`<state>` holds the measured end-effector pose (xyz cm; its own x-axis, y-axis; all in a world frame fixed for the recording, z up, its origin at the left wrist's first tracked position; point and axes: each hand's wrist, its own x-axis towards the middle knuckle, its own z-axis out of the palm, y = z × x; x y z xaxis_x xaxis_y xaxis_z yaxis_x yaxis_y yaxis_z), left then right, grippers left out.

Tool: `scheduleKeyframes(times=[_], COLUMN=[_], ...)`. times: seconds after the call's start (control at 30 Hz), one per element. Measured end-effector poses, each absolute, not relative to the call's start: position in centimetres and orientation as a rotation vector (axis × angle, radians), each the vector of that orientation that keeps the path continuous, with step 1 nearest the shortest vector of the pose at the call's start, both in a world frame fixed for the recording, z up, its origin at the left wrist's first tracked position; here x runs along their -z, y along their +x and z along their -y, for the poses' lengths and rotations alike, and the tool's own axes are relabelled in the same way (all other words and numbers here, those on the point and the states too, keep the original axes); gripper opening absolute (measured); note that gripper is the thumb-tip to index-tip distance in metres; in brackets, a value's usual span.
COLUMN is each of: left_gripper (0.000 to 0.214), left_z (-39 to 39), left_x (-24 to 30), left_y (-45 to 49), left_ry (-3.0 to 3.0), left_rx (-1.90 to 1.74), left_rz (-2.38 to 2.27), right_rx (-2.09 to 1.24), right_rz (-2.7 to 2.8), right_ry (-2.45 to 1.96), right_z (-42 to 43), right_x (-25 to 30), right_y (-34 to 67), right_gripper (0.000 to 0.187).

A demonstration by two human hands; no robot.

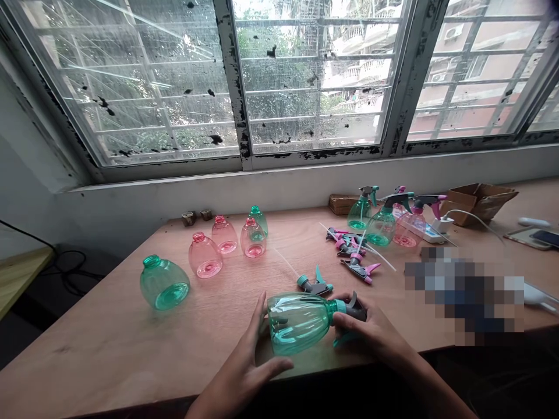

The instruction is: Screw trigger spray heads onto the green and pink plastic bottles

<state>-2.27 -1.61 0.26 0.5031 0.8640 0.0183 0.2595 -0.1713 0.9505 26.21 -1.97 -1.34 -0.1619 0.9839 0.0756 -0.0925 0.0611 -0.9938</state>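
Note:
A green see-through spray bottle (299, 326) lies on its side in the air near the table's front edge, its base to the left. My right hand (364, 326) is closed around its neck and the dark grey sprayer head (356, 308), whose teal trigger points down. At the bottle's base is my left hand (247, 349), thumb and fingers spread around it; some fingertips show through the plastic. Just behind the bottle lies a loose grey and teal sprayer head (314, 285) with a thin tube. Several pink and grey sprayer heads (356, 262) lie further back.
Open-topped pink bottles (205, 256) and green bottles (163, 285) stand at the left. Fitted spray bottles (379, 227) stand at the back right, near a power strip (421, 227) and cardboard box (476, 203). A blurred patch (467, 297) covers the right side. Windows line the back.

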Motion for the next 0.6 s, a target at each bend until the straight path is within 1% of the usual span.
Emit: scheduleKeyframes(times=[0.07, 0.27, 0.33, 0.43, 0.47, 0.6], left_gripper=[0.094, 0.089, 0.094, 0.107, 0.107, 0.092], left_z=[1.56, 1.51, 1.57, 1.65, 1.66, 1.73], left_x=[-0.12, -0.01, -0.10, -0.20, -0.22, -0.30], left_y=[-2.35, -2.16, -2.10, -2.22, -2.31, -2.54], left_ry=[1.710, 1.763, 1.766, 1.753, 1.740, 1.726], left_rx=[-0.719, -0.759, -0.752, -0.721, -0.714, -0.710], left_rz=[-0.967, -0.890, -0.895, -0.962, -0.973, -1.001], right_rx=[-1.323, -1.319, -1.318, -1.323, -1.324, -1.331], right_rz=[1.289, 1.291, 1.295, 1.287, 1.286, 1.289], right_ry=[-1.019, -1.033, -1.032, -1.030, -1.033, -1.027], right_z=[2.03, 2.00, 1.98, 2.02, 2.04, 2.08], right_x=[1.37, 1.21, 1.16, 1.19, 1.23, 1.41], right_y=[26.23, 26.24, 26.21, 26.21, 26.22, 26.29], right_gripper=[0.036, 0.038, 0.037, 0.037, 0.037, 0.037])
